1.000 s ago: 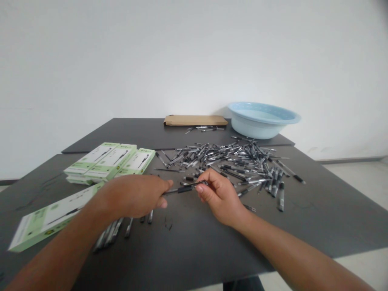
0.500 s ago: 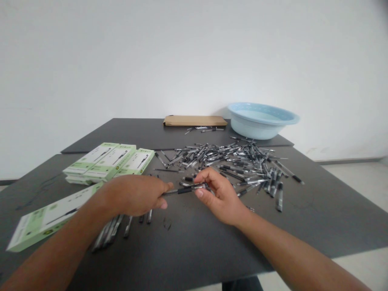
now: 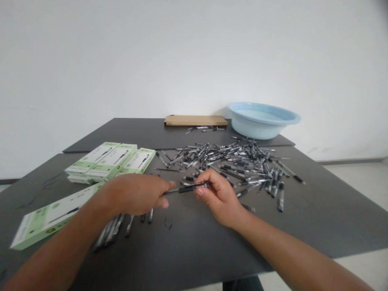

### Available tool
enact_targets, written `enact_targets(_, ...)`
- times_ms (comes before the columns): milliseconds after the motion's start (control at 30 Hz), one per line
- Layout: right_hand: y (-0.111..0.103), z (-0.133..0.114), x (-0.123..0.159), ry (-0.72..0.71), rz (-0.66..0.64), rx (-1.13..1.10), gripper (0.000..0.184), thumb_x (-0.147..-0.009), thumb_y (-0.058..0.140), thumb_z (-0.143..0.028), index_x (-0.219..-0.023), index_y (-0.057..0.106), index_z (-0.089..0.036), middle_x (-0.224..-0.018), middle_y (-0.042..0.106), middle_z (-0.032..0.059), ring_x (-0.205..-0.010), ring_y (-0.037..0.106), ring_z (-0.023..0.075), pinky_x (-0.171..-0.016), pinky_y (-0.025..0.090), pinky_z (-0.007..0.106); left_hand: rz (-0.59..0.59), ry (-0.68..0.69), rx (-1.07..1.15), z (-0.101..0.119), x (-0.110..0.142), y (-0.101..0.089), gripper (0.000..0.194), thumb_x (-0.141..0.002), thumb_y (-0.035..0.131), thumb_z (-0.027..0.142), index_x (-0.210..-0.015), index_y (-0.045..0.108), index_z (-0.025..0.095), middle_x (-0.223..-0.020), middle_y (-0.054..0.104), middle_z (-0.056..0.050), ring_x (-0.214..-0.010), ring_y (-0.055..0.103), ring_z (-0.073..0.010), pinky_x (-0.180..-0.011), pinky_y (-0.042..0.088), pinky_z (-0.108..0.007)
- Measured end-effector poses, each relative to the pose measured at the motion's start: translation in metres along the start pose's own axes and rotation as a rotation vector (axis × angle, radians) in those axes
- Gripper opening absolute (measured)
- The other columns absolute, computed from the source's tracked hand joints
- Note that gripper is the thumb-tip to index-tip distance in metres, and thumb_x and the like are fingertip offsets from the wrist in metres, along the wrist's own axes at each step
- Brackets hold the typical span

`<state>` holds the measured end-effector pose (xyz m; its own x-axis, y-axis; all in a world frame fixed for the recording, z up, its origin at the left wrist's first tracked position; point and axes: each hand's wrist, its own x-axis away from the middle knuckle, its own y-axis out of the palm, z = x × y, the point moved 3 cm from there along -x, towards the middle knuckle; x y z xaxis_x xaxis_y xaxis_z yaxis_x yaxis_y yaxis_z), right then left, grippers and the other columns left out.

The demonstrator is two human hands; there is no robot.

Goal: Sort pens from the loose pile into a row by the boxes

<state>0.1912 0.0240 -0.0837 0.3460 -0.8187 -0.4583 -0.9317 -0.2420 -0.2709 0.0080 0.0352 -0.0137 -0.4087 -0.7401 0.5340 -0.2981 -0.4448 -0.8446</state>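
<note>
A pen (image 3: 186,188) with a black grip is held level above the dark table (image 3: 194,242), between my two hands. The fingers of my left hand (image 3: 142,194) are closed around its left end. My right hand (image 3: 220,196) pinches the other end between thumb and fingers, which partly hide it. Just beyond my right hand spreads a large heap of pens (image 3: 242,161) and pen parts. Several pens (image 3: 109,232) lie side by side under my left wrist, partly covered by the arm.
Green and white pen boxes (image 3: 101,159) are stacked at the left, and another box (image 3: 57,212) lies closer, partly behind my left forearm. A flat cardboard box (image 3: 195,120) and a light blue basin (image 3: 262,121) stand at the back by the wall.
Both hands stay almost in place on the pen. The whole view has shifted very slightly, and a little more of a pen beside my right wrist shows.
</note>
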Motion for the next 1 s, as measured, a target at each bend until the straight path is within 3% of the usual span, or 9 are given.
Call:
enact_targets(567,-0.0022,-0.0043,0.0012,-0.259,-0.003,0.2,0.006,-0.092,0.052,-0.022,-0.098,0.052,-0.021,-0.086,0.058,0.0026,-0.079,0.055,0.0149,-0.072,0.043,0.027,-0.028,0.0,0.0,0.0013,-0.0009,0.0006,0.051,-0.089,0.052,0.031,-0.139,0.048,0.025,-0.116,0.069,-0.013,-0.101,0.065,-0.0315,-0.079,0.051,-0.04)
enact_targets(833,-0.0029,-0.0037,0.0024,-0.283,0.0,0.219,0.008,-0.092,0.052,-0.021,-0.1,0.052,-0.022,-0.087,0.059,0.0022,-0.08,0.056,0.0148,-0.072,0.044,0.026,-0.025,0.004,-0.004,-0.0003,-0.0034,0.0026,0.052,-0.089,0.053,0.031,-0.14,0.047,0.026,-0.118,0.068,-0.013,-0.102,0.065,-0.0324,-0.078,0.051,-0.039)
enact_targets(1000,-0.0013,0.0029,0.0052,-0.169,-0.025,0.119,0.022,-0.089,0.059,-0.023,-0.109,0.05,-0.024,-0.094,0.058,0.0023,-0.082,0.058,0.0149,-0.074,0.046,0.027,-0.031,0.009,-0.017,-0.0009,-0.0021,0.0017,0.051,-0.09,0.052,0.032,-0.14,0.047,0.025,-0.117,0.068,-0.014,-0.101,0.065,-0.0327,-0.078,0.051,-0.04)
